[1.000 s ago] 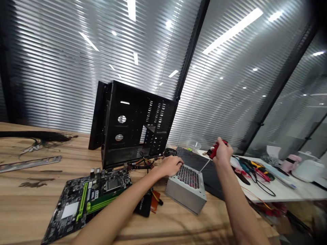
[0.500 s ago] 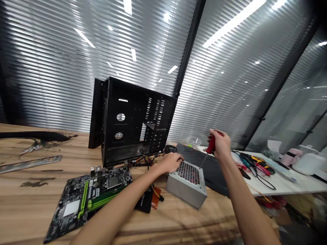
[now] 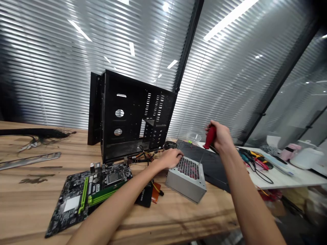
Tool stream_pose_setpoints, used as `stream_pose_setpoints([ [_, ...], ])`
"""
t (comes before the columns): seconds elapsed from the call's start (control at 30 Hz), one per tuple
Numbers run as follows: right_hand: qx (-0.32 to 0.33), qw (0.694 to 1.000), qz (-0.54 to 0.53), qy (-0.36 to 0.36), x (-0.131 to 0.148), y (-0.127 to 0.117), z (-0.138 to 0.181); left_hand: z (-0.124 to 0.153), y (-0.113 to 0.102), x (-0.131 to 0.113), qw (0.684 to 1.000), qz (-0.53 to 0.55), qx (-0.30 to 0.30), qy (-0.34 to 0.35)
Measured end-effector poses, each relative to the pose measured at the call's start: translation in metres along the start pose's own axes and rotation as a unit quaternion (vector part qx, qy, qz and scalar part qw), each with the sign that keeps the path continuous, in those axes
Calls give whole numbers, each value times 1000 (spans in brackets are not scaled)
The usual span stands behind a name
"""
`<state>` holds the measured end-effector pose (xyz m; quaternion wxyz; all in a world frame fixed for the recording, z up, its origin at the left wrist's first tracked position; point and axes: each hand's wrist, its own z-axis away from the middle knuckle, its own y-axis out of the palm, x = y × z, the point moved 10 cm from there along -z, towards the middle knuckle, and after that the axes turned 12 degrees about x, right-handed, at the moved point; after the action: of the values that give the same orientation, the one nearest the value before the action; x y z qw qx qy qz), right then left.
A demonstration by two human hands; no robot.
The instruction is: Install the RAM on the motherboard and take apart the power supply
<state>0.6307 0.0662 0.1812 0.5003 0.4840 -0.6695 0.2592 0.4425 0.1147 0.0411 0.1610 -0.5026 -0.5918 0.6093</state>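
My right hand (image 3: 221, 136) is closed round the red handle of a screwdriver (image 3: 210, 136), whose thin shaft slants down to the far right corner of a grey power supply (image 3: 187, 178) with a round-hole grille on top. My left hand (image 3: 171, 158) rests on the near left part of that grille, fingers curled over it. The power supply lies on a wooden table (image 3: 30, 194), with yellow and black wires running from it toward an empty black computer case (image 3: 133, 115) standing upright behind.
A motherboard (image 3: 89, 195) with green slots lies at the lower left. A black side panel (image 3: 209, 163) lies behind the power supply. Further right a white table (image 3: 276, 177) holds pliers, cables and pale containers. A metal strip (image 3: 28, 160) lies at far left.
My right hand has lifted and tilted the screwdriver more upright, and moved slightly left. The view has shifted a little downward. My left hand stays on the power supply.
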Motion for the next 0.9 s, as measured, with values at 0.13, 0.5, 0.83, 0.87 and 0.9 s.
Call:
stream_pose_setpoints([
  [0.13,-134,986,6,-103,15,-25,12,-2,2,2,1000,0,-2,1],
  [0.5,173,985,19,17,10,33,12,1,0,0,1000,4,-3,1],
  [0.83,167,983,19,-68,22,56,23,3,-1,0,1000,11,0,-13],
  [0.87,226,974,16,-28,15,65,19,3,-1,0,1000,10,0,-13],
  [0.9,246,969,16,-4,11,66,13,3,-1,1,1000,9,-1,-13],
])
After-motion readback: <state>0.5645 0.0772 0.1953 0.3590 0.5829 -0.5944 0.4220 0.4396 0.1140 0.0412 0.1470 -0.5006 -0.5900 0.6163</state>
